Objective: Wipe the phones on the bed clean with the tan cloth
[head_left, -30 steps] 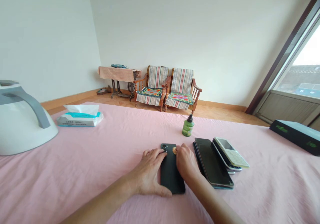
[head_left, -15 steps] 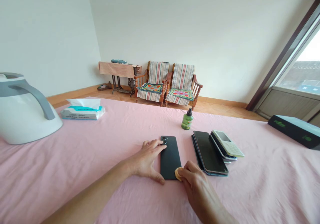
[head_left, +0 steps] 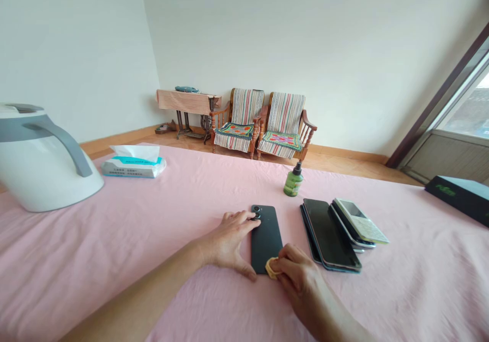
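Note:
A dark phone (head_left: 266,237) lies back up on the pink cloth (head_left: 214,306), its camera lenses at the far left corner. My left hand (head_left: 231,243) rests along its left side, fingertips by the lenses and thumb at the near left corner, with the fingers apart. Pinched in my right hand (head_left: 300,276) is a small yellowish cloth (head_left: 272,268), pressed against the phone's near right corner. To the right lie stacked phones (head_left: 332,235), with a white keypad phone (head_left: 361,220) on top of the farther pile. A green spray bottle (head_left: 293,181) stands beyond them.
A white and grey kettle (head_left: 46,164) stands at the left, beside a tissue pack (head_left: 133,163). At the right edge is a black box (head_left: 458,197). Past the table are two wooden chairs (head_left: 284,123) and a cloth-covered sewing table (head_left: 183,102).
The whole view has shifted slightly, so most things appear a little farther right. My right hand with the yellowish cloth has slid slightly left along the phone's near edge.

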`<state>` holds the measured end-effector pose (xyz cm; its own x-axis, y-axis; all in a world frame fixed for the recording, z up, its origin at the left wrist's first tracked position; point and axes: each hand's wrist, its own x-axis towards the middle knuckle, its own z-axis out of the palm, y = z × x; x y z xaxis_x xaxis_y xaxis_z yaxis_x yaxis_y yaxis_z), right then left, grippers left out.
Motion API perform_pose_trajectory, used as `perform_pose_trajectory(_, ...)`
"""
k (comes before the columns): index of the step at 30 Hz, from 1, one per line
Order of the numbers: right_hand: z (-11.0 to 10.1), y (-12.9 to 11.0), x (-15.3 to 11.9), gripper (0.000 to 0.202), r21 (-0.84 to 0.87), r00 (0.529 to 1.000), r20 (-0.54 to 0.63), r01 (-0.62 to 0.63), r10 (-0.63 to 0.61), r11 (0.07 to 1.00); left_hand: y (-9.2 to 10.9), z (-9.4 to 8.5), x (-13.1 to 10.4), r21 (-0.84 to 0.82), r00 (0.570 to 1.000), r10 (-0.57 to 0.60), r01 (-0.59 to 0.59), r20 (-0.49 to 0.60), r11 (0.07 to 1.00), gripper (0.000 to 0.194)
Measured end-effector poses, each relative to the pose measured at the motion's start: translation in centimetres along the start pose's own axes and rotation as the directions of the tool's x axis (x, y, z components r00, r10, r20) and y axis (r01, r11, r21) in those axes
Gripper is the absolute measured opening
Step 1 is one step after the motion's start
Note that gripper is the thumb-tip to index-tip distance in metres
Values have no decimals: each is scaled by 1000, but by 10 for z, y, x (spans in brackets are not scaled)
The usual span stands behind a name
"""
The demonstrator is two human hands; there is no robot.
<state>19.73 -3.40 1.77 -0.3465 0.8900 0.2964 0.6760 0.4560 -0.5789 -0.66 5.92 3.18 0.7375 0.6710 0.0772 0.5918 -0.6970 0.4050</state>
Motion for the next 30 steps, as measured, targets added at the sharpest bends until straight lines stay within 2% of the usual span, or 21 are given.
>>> perform_pose_trajectory(4, 12, -12, 4, 27, -48, 999, 8, 49, -49, 998, 1, -1, 1, -13, 1000, -15, 15, -2, 1000, 106)
perform_pose_trajectory(7, 21, -16, 5, 26, -83, 996, -34, 75, -78, 994, 0, 1, 2, -7, 1000, -14, 14, -7, 1000, 105)
perform_pose_trajectory(15, 10, 12, -12, 24, -177, 989, -135, -80, 57, 981, 3, -4, -2, -12, 999, -39, 40, 30, 999, 104)
perform_pose_trajectory(18, 5, 8, -9, 24, -34, 975, -175, -142, 134, 989, 9, -7, -5, -52, 999, -45, 46, 11, 998, 100)
perform_pose_trajectory(21, 2, -5, 0, 23, 138, 942, -219, -228, 254, 964, 18, -4, -6, -132, 999, -31, 28, -21, 991, 89)
perform_pose_trajectory(26, -4, -14, 15, 18, 279, 884, -228, -341, 407, 898, 34, 6, -8, -161, 996, -39, 25, -82, 987, 68)
perform_pose_trajectory(28, -5, -9, 17, 13, 399, 863, -197, -362, 464, 843, 40, 7, -8, -146, 995, -48, 34, -91, 989, 54)
perform_pose_trajectory(30, -5, -2, 18, 12, 576, 848, -121, -363, 515, 733, 43, 5, -7, -137, 994, -48, 34, -97, 990, 43)
